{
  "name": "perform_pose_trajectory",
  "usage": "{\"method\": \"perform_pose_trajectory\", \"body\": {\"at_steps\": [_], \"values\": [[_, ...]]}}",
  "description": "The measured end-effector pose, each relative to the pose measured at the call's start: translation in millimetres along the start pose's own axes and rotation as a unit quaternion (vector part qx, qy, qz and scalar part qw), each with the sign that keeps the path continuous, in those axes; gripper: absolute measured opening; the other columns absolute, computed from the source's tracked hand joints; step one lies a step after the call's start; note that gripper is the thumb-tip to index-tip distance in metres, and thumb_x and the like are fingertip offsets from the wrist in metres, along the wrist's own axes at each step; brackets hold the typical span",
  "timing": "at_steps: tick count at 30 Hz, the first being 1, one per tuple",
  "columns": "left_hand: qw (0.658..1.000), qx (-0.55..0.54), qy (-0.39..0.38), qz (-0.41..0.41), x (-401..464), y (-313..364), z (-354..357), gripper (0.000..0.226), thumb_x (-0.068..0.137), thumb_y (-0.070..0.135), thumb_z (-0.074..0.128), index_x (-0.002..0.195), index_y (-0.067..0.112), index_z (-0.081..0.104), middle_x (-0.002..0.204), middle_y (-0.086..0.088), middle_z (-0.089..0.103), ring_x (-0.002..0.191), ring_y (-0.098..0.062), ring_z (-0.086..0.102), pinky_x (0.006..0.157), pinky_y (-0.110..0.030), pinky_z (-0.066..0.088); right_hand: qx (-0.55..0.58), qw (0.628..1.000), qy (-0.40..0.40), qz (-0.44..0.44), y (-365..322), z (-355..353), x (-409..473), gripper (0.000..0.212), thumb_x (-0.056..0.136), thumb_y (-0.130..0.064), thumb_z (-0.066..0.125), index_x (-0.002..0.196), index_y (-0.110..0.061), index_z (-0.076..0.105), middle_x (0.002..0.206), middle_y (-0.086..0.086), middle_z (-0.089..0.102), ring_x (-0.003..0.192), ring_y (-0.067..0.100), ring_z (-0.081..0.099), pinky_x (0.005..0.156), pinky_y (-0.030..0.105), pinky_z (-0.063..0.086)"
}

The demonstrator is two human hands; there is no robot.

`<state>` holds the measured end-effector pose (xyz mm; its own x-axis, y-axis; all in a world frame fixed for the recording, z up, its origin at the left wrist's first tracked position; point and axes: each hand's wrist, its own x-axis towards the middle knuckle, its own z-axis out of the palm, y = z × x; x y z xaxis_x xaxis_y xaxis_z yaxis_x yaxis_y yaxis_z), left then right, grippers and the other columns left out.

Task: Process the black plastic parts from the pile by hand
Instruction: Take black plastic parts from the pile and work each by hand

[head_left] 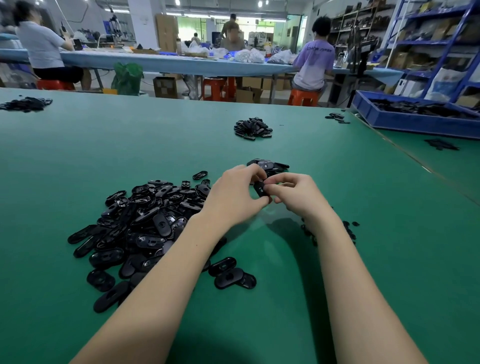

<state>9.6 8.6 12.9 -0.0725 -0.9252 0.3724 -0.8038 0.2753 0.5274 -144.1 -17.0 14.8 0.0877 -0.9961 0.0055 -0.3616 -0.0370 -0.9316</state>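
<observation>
Both hands pinch one black oval part [259, 189] mid-table, left hand [235, 198] and right hand [298, 196]; a slip risks dropping it into the unprocessed pile [145, 226].

bright, even light falls from ceiling lamps [260, 3] overhead. soft shadows lie on the green table [78, 156] under the forearms. the wide lens bends the edges, so the blue shelving [457, 39] leans. the far background is slightly soft.

Left forearm [181, 259] hides pile [135, 223] edge (near side); held part [259, 189] mostly covered by fingers.
</observation>
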Motion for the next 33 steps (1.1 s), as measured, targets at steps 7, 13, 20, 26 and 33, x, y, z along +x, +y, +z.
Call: {"method": "perform_pose_trajectory", "body": {"at_steps": [7, 13, 20, 26, 33], "values": [[0.997, -0.063, -0.030, 0.015, 1, 0, 3, 0.030, 0.082, 0.034, 0.077, 0.108, 0.043, 0.065, 0.094, 0.020, 0.066, 0.091, -0.004, 0.063, 0.083, -0.032, 0.055, -0.020, 1.000, -0.016, 0.014, -1, -28, -3, 0.017, 0.092, -0.023, 0.068, 0.079, -0.029, 0.078, 0.076, -0.007, 0.068, 0.064, 0.006, 0.056, 0.061, 0.025, 0.040], [0.999, -0.044, -0.014, -0.007, 1, 0, 4, 0.019, 0.079, 0.040, 0.079, 0.089, 0.040, 0.063, 0.085, 0.022, 0.067, 0.085, -0.005, 0.065, 0.084, -0.035, 0.055, -0.095, 0.994, 0.056, 0.019, 6, -36, 1, 0.007, 0.090, -0.031, 0.068, 0.088, -0.030, 0.075, 0.083, -0.013, 0.073, 0.075, 0.006, 0.066, 0.063, 0.024, 0.046], [0.999, -0.040, -0.018, -0.024, 0, -2, 6, 0.019, 0.077, 0.043, 0.079, 0.087, 0.038, 0.062, 0.082, 0.021, 0.064, 0.082, -0.005, 0.065, 0.082, -0.036, 0.056, -0.275, 0.944, 0.147, 0.110, 23, -44, 1, 0.016, 0.086, -0.025, 0.064, 0.095, -0.031, 0.076, 0.105, -0.005, 0.074, 0.104, 0.023, 0.063, 0.080, 0.029, 0.049], [0.999, -0.037, -0.026, -0.027, 0, -2, 7, 0.019, 0.077, 0.043, 0.078, 0.086, 0.038, 0.062, 0.083, 0.021, 0.065, 0.083, -0.005, 0.065, 0.082, -0.035, 0.056, -0.305, 0.929, 0.158, 0.137, 25, -37, 0, 0.016, 0.081, -0.026, 0.073, 0.094, -0.033, 0.078, 0.104, 0.000, 0.073, 0.102, 0.027, 0.064, 0.081, 0.029, 0.047], [0.999, -0.035, -0.027, -0.026, -1, -2, 7, 0.019, 0.077, 0.043, 0.078, 0.084, 0.040, 0.061, 0.081, 0.022, 0.064, 0.082, -0.005, 0.065, 0.081, -0.035, 0.056, -0.311, 0.927, 0.161, 0.133, 25, -33, 1, 0.017, 0.082, -0.022, 0.071, 0.094, -0.032, 0.078, 0.106, 0.001, 0.072, 0.103, 0.028, 0.062, 0.086, 0.031, 0.046]]}}
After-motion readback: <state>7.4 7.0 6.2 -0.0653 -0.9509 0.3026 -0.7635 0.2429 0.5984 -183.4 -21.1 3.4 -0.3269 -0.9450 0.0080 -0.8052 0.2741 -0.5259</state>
